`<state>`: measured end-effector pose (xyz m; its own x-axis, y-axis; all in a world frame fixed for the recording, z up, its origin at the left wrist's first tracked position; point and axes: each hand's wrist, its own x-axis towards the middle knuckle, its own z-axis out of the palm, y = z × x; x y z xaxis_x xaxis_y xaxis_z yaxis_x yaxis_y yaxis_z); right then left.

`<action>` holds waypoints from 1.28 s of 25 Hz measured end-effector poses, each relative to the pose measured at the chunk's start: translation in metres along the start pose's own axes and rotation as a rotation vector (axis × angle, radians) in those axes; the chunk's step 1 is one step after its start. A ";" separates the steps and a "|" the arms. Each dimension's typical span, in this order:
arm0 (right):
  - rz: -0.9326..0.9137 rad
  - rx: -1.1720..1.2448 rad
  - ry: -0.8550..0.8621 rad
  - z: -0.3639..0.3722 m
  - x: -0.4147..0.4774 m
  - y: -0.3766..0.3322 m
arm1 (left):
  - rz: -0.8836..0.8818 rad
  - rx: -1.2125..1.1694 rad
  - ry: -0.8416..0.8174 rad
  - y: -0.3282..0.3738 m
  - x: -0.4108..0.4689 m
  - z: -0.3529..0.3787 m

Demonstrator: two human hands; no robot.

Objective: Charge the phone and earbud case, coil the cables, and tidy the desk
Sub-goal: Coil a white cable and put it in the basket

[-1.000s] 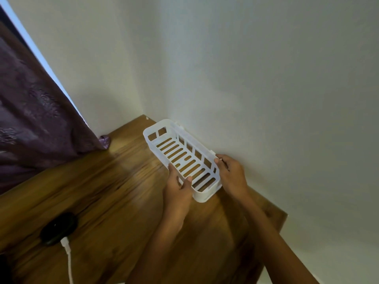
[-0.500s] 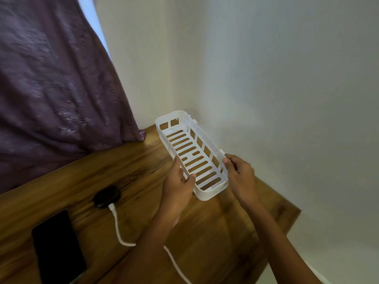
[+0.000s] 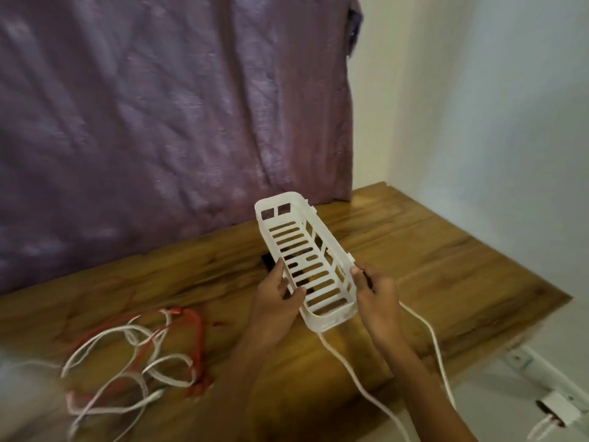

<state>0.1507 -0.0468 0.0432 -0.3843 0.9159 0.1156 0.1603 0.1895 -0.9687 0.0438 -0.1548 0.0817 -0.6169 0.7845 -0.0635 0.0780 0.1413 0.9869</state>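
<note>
We hold the white basket [image 3: 306, 263] above the desk [image 3: 446, 282], its near end between our hands: the left hand [image 3: 275, 301] grips the left wall and the right hand [image 3: 377, 293] grips the right wall. A dark thing under the basket is mostly hidden, so we cannot tell what it is. The tangled white and red cables [image 3: 137, 355] lie on the desk to the near left, apart from both hands, and one white cable [image 3: 350, 368] runs from under the basket toward us.

White slotted basket [image 3: 296, 218], tangled cables [image 3: 140, 352] — red and white, wood-grain brown desk [image 3: 446, 269], mottled purple curtain [image 3: 159, 106].
</note>
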 end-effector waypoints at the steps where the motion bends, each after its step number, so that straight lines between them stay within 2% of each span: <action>1: 0.006 0.016 -0.006 0.009 -0.016 -0.001 | 0.010 0.015 -0.006 -0.004 -0.012 -0.012; 5: 0.019 0.001 -0.032 0.047 -0.080 -0.002 | -0.055 0.026 -0.039 -0.028 -0.061 -0.064; 10: 0.045 -0.131 -0.004 0.075 -0.119 0.018 | -0.133 0.066 -0.066 -0.058 -0.091 -0.091; 21: 0.125 -0.150 0.020 0.064 -0.122 0.036 | -0.255 0.056 -0.053 -0.078 -0.096 -0.072; 32: 0.106 -0.195 -0.034 0.057 -0.101 0.046 | -0.268 0.050 -0.010 -0.076 -0.085 -0.054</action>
<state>0.1450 -0.1512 -0.0253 -0.3861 0.9225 0.0051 0.3729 0.1611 -0.9138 0.0482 -0.2646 0.0203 -0.6126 0.7213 -0.3232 -0.0486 0.3738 0.9262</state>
